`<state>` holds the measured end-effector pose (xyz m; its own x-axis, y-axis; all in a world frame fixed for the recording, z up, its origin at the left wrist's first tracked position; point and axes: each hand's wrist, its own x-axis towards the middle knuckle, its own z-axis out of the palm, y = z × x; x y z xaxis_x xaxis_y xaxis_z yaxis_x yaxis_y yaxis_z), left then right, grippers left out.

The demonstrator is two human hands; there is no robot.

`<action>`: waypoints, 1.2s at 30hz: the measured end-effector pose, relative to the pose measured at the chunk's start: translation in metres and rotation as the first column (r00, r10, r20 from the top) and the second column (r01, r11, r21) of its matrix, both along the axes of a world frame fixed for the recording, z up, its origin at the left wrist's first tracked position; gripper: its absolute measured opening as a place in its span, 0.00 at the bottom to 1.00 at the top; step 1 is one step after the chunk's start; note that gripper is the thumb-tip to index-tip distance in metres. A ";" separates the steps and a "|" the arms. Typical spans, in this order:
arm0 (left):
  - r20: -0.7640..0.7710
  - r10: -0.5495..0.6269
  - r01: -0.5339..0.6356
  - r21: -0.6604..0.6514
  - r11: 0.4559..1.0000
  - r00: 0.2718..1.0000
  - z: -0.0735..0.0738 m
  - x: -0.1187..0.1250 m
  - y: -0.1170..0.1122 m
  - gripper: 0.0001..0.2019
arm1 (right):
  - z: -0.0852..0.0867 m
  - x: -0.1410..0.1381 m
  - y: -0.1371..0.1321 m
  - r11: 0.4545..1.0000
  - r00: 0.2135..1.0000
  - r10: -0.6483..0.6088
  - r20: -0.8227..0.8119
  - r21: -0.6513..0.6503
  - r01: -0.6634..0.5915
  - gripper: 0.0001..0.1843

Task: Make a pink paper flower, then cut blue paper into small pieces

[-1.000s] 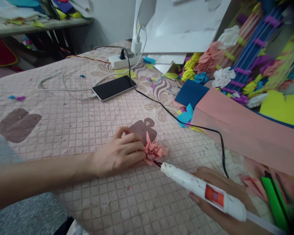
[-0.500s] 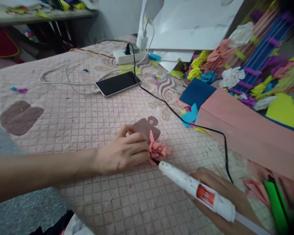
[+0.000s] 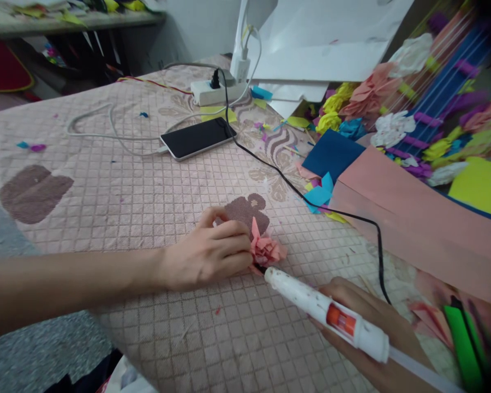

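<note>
My left hand (image 3: 210, 248) is closed on the near side of a crumpled pink paper flower (image 3: 270, 249), its fingertips partly hidden behind the petals. Wrapped around a white hot glue gun (image 3: 303, 295) is my right hand (image 3: 364, 322), mostly behind the tool's body. The dark nozzle meets the lower left edge of the flower, close to my left fingers. An orange part shows through the gun's side window, and a pale glue stick (image 3: 421, 368) sticks out of its back end.
A phone (image 3: 198, 138) charges beside a white power strip (image 3: 216, 91). A black cable (image 3: 270, 164) crosses the patterned tablecloth (image 3: 147, 191). Pink paper sheets (image 3: 417, 218), a blue paper square (image 3: 331, 153) and several paper flowers (image 3: 393, 128) lie right. A green cutter-like tool (image 3: 462, 344) sits at lower right.
Both hands and the flower stay nearly where they were. The glue gun's back end has shifted slightly up and left; its nozzle remains at the flower. The view has moved a little.
</note>
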<state>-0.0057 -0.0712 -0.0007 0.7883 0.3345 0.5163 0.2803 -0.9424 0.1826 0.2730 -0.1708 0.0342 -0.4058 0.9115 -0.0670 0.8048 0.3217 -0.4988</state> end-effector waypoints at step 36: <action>0.186 0.136 -0.043 -0.434 0.900 0.973 0.000 0.014 0.001 0.09 | -0.006 0.006 -0.008 0.988 0.982 -0.080 -0.172 0.119 0.102 0.02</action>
